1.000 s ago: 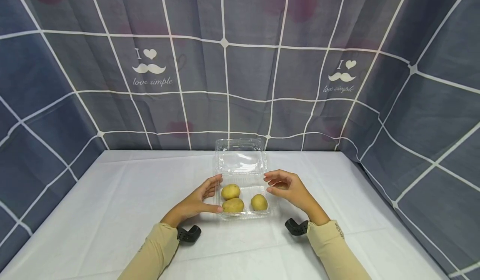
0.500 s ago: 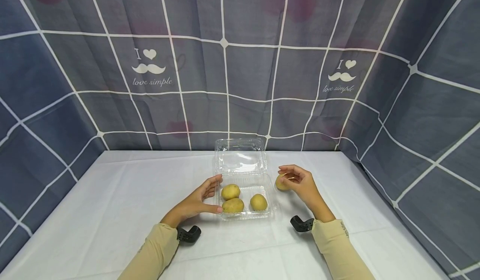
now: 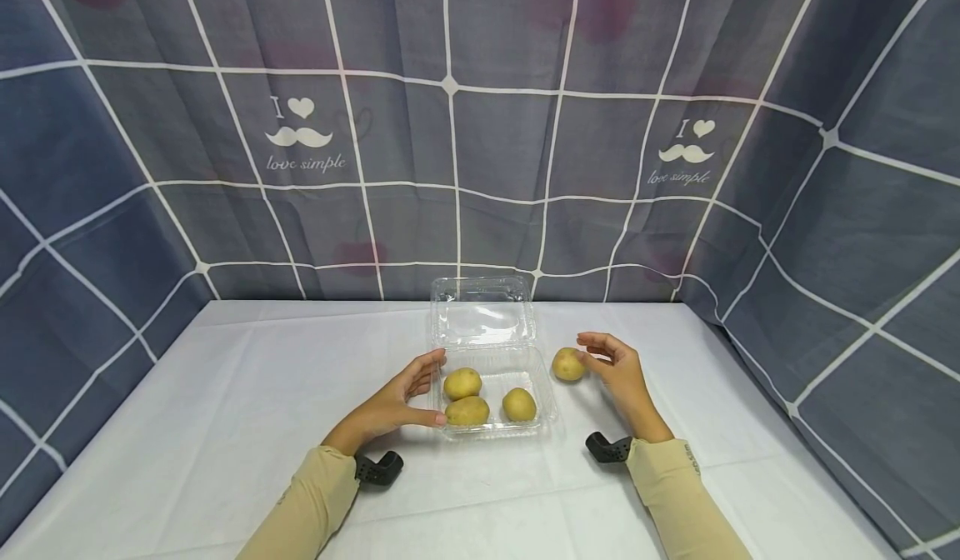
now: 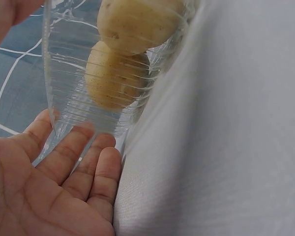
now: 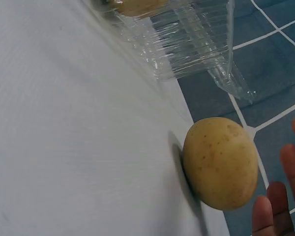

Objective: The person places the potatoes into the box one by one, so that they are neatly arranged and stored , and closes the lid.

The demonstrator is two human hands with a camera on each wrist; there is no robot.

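Right hand (image 3: 618, 370) just let go of a potato (image 3: 567, 364), fingers relaxed beside it; can't tell if the thumb's touching. Left hand (image 3: 397, 400), fingers fairly straight, is braced against the open clear plastic clamshell (image 3: 498, 362). So 1's on the white tablecloth (image 3: 480, 502) just right of it, 3 more potatoes (image 3: 467, 411) inside.

Got clear plastic box (image 3: 502, 368) w/ ridged sides on white tabletop (image 3: 465, 502), lid (image 3: 483, 322) open at back. Holds 3 yellow-brown potatoes (image 3: 467, 411): 2 close tog. at L, 1 nr R front. See also speckled, roundish loose potato (image 3: 567, 365) just R of box.
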